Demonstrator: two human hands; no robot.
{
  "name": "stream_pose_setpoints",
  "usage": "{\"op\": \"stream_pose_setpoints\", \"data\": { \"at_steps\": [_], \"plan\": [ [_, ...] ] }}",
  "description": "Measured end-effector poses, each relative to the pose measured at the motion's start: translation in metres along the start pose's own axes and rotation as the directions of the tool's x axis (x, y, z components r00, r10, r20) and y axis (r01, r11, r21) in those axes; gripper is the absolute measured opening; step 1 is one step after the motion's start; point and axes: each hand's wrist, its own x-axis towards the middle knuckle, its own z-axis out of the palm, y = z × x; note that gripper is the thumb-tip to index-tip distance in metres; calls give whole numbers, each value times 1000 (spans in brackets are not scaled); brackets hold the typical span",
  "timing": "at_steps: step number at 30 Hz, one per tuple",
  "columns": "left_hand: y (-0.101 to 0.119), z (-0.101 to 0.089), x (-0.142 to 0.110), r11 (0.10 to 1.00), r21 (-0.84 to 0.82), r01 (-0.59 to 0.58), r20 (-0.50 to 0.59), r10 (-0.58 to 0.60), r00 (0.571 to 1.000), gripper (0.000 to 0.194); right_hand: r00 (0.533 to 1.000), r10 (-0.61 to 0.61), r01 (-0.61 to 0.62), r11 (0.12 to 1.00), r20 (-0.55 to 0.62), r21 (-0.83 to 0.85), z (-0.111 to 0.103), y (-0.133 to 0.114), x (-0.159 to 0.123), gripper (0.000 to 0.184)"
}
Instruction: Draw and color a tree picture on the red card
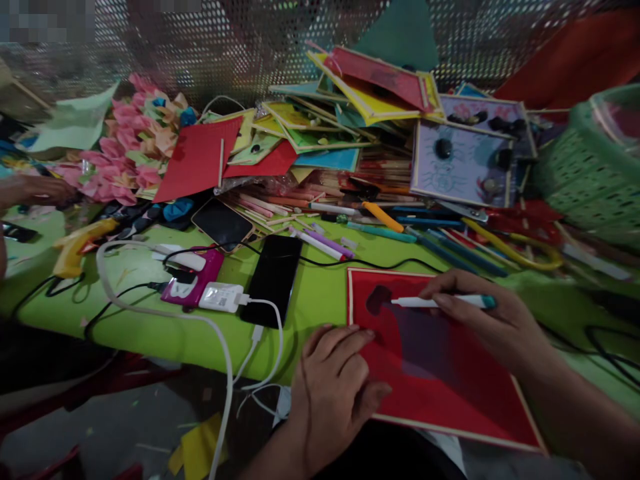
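My right hand (480, 313) pinches a white marker (415, 302) with a teal end. The marker's tip is by a dark rounded patch (379, 300) on a red board (480, 400) edged with pale wooden strips. A larger dull purple area (425, 343) lies below and right of that patch. My left hand (337, 377) rests on the board's left edge, fingers loosely spread and holding nothing. Just left of the board lies a black phone (274, 280).
A purple power strip (213, 263) with white chargers and cables sits to the left, near a yellow glue gun (83, 247). Coloured panels (330, 153), pens and sticks pile up behind. A green basket (595, 160) stands right. Another person's hand (37, 190) is at far left.
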Motion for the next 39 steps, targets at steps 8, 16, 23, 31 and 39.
{"op": "stream_pose_setpoints", "data": {
  "at_steps": [8,16,23,31,39],
  "plan": [
    [2,1,1,1000,10,2,-13,-2,1000,44,1000,14,-14,1000,-5,10,1,1,2,37],
    [2,-2,1,1000,-11,11,8,-11,1000,36,998,58,-58,998,-17,9,-1,-3,-1,43],
    [1,0,0,1000,-15,4,-3,-4,1000,36,999,38,-38,999,32,12,0,1,-5,38],
    [2,2,-2,1000,-10,13,-2,-13,1000,35,997,40,-40,999,68,-3,2,2,-7,34],
    [1,1,-2,1000,-7,17,-3,-17,1000,31,996,67,-65,997,58,-29,1,3,-6,38]
  ]
}}
